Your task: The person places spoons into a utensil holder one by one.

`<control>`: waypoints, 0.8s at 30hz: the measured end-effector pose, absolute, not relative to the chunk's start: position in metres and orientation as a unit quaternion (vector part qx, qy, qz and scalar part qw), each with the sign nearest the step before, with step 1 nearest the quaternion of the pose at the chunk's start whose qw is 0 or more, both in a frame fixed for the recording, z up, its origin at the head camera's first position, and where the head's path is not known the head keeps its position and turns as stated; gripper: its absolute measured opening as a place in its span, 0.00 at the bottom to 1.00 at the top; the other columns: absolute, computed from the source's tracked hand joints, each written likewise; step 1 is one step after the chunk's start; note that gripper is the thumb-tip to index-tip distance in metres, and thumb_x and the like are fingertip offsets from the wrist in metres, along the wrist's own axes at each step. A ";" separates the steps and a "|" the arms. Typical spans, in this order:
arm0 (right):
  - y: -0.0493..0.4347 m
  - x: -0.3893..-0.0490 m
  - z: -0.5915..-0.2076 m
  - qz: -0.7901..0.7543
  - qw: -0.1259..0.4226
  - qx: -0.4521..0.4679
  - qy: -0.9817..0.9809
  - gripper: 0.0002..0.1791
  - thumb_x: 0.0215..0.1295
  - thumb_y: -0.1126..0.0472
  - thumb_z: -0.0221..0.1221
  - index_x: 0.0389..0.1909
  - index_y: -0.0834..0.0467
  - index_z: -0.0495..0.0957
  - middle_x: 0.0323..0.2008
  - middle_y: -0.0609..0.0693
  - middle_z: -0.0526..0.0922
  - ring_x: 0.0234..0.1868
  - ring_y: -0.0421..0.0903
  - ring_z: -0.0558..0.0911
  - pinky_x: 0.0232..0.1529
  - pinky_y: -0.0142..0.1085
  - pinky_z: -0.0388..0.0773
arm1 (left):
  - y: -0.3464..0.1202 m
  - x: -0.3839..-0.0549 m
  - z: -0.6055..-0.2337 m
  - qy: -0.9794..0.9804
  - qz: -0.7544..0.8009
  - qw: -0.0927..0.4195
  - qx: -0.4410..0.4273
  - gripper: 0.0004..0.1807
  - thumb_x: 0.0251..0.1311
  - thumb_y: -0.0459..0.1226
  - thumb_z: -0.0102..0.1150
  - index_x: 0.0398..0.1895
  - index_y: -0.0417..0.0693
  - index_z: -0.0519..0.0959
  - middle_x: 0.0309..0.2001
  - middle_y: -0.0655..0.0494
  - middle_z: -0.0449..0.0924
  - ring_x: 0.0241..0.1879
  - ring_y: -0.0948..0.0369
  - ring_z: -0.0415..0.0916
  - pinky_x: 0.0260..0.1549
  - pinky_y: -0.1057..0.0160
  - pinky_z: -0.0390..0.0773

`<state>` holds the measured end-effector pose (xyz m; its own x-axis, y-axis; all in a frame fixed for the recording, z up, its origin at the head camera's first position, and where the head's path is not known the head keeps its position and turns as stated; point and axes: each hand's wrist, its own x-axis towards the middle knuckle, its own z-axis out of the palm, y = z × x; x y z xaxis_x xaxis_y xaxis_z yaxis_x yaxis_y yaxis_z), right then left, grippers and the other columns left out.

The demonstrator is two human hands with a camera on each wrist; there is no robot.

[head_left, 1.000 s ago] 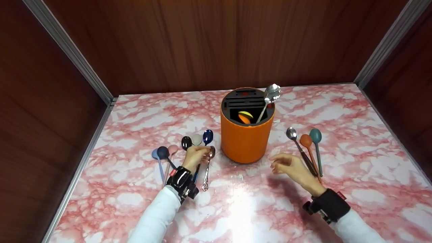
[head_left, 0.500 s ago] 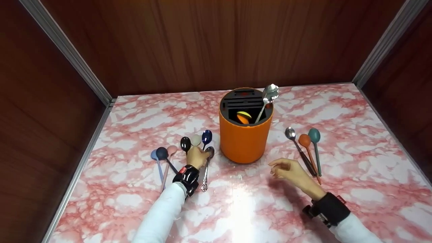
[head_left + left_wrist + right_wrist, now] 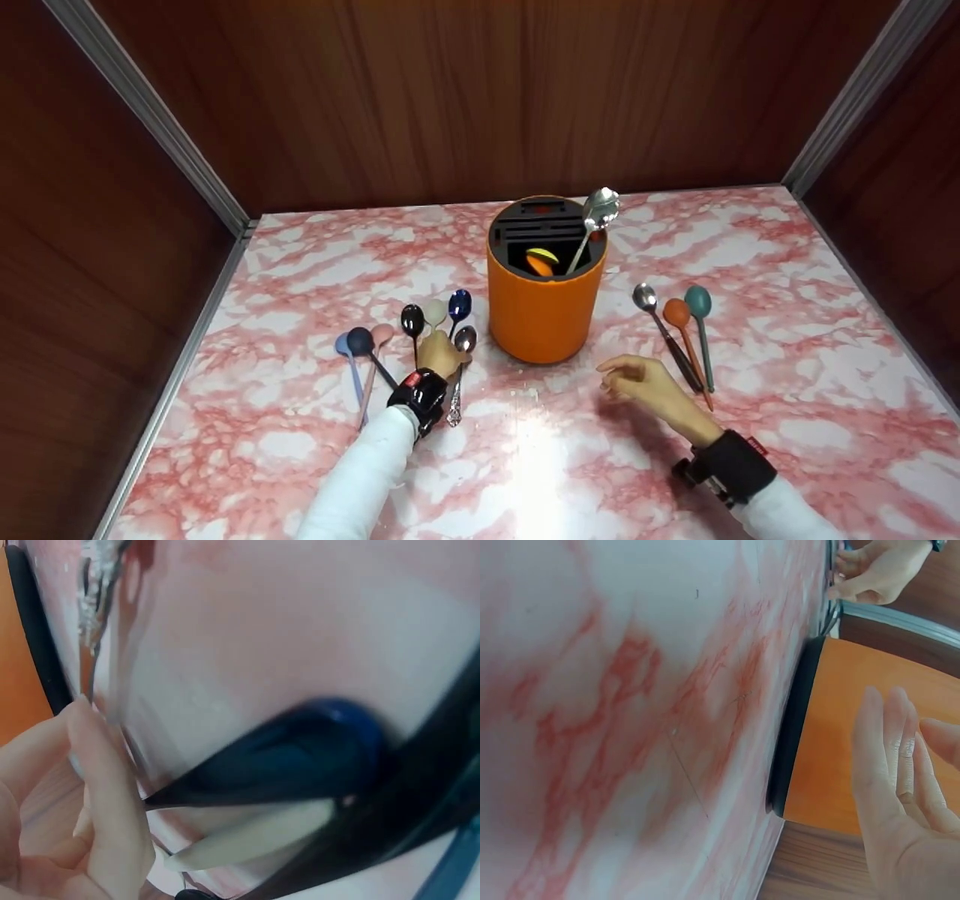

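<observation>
My left hand [image 3: 439,356] pinches a silver spoon [image 3: 466,339] with an ornate handle just below its bowl, left of the orange utensil holder [image 3: 545,319]. In the left wrist view, the thumb and finger [image 3: 112,802] meet on the narrow part of that spoon, whose patterned handle [image 3: 97,596] runs upward. Close by lie a black spoon [image 3: 412,320], a cream spoon [image 3: 434,310] and a dark blue spoon [image 3: 460,304], their handles partly hidden by the hand. Right of the holder, my right hand [image 3: 641,379] hovers with loosely bent fingers, holding nothing.
A scalloped silver spoon [image 3: 601,208] and yellow and orange pieces [image 3: 539,264] stand in the holder. Navy [image 3: 360,341], light blue [image 3: 343,343] and pink [image 3: 382,332] spoons lie farther left. Brown-handled [image 3: 645,296], orange [image 3: 676,312] and teal [image 3: 698,301] spoons lie right. Wood panels enclose the table.
My left hand has moved slightly down along the ornate spoon, from beside its bowl to its neck, leaving the bowl in sight. The right hand has stayed nearly still.
</observation>
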<state>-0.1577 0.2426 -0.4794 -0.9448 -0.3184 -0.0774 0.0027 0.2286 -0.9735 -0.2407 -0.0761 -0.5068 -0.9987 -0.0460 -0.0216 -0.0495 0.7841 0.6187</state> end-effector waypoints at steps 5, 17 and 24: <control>0.241 -0.157 -0.481 -0.620 0.143 -0.085 0.766 0.21 0.65 0.71 0.54 0.54 0.83 0.68 0.36 0.53 0.85 0.35 0.38 0.85 0.41 0.31 0.86 | -0.086 -0.269 -0.557 0.949 0.315 -0.033 -0.008 0.13 0.36 0.37 0.75 0.21 0.36 0.81 0.25 0.42 0.84 0.30 0.44 0.82 0.33 0.50 0.82; 0.239 -0.156 -0.483 -0.631 0.162 -0.087 0.753 0.22 0.66 0.71 0.53 0.55 0.84 0.66 0.36 0.51 0.83 0.35 0.38 0.84 0.43 0.31 0.86 | -0.115 -0.376 -0.753 0.956 0.284 -0.080 -0.004 0.12 0.29 0.43 0.71 0.13 0.52 0.76 0.17 0.55 0.78 0.23 0.50 0.77 0.24 0.51 0.76; 0.238 -0.157 -0.484 -0.634 0.166 -0.097 0.749 0.22 0.65 0.72 0.53 0.55 0.84 0.66 0.34 0.48 0.83 0.35 0.37 0.84 0.42 0.31 0.86 | -0.107 -0.312 -0.638 0.938 0.337 -0.078 0.028 0.11 0.36 0.36 0.65 0.08 0.50 0.71 0.15 0.53 0.75 0.19 0.53 0.73 0.19 0.55 0.73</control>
<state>-0.1571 0.2380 -0.4836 -0.9258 -0.3563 -0.1264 0.0656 0.1778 -0.9819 -0.3125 -0.1073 -0.6382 -0.9864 -0.0004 0.1642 0.1043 0.7707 0.6286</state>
